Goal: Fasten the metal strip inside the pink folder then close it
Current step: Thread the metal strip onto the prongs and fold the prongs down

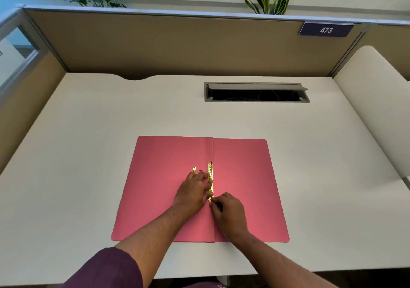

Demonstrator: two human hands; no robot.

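Note:
The pink folder (244,176) lies open flat on the white desk, spine running away from me. A gold metal strip (210,174) lies along the spine fold, a thin prong standing up at its far end. A second small gold piece (194,169) lies just left of it on the left flap, partly under my fingers. My left hand (194,193) rests on the left flap with fingertips pressing the strip's middle. My right hand (228,210) pinches the strip's near end; what its fingertips hold there is hidden.
The white desk (88,154) is walled by tan partitions at the back and sides. An open grey cable hatch (256,92) sits in the desk beyond the folder. A rolled white sheet (372,101) leans at the right. The desk's front edge is close under my forearms.

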